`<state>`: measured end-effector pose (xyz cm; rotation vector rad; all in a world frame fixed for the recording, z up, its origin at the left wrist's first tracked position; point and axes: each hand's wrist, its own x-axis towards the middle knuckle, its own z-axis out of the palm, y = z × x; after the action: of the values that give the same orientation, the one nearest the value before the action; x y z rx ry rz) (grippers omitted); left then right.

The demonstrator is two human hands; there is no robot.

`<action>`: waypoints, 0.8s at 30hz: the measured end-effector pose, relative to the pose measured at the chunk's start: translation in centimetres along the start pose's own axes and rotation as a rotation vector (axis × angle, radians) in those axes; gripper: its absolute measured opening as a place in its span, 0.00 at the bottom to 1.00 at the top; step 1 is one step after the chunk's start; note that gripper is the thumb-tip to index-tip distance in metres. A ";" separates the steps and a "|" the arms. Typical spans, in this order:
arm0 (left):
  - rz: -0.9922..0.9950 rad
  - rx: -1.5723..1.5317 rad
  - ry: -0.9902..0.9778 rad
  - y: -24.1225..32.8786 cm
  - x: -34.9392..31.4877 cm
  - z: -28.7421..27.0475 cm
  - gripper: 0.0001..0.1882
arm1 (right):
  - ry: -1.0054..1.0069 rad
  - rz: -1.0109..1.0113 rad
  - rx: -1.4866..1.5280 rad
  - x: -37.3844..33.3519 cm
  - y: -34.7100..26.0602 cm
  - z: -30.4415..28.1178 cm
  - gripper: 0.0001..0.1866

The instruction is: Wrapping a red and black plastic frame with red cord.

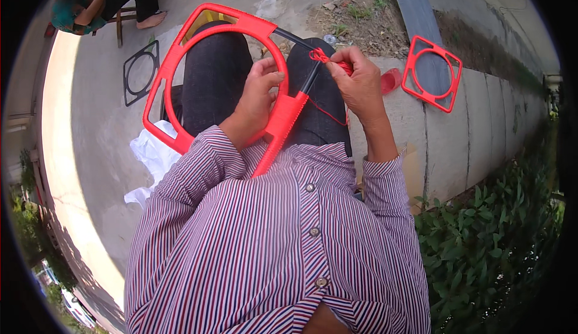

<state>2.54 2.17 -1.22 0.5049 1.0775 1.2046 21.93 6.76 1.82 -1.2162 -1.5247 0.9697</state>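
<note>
A large frame [171,93], a rounded rectangle with a ring inside, rests tilted across my lap. Red cord is wound closely around most of it, and a bare black stretch [311,78] shows on its right side. My left hand [257,96] reaches inside the ring, its fingers curled against the ring's right edge. Beside the black stretch, my right hand [354,75] pinches a bundle of red cord [319,55] between thumb and fingers. From there a loose strand hangs down over my right thigh.
A finished-looking red frame [411,78] leans at the right near a red cup-like object [391,80]. A black frame [140,72] lies on the concrete at the left. White plastic [153,153] lies by my left leg. Another person [102,3] sits at the far left; bushes [481,244] grow at the right.
</note>
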 end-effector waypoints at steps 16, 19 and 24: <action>-0.298 -0.303 -0.348 1.8 0.1 0.2 0.23 | -0.154 -0.142 -0.469 -3.5 1.9 1.2 0.10; -0.303 -0.296 -0.321 1.2 0.2 0.2 0.20 | -0.137 -0.031 -0.247 -3.8 2.3 1.0 0.07; -0.325 -0.217 -0.283 1.0 0.5 -0.6 0.16 | -0.180 -0.111 0.391 -5.5 -1.3 -2.7 0.05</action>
<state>1.52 2.82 -0.83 0.3057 0.7425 0.9177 24.63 1.15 2.78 -0.7778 -1.4354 1.2585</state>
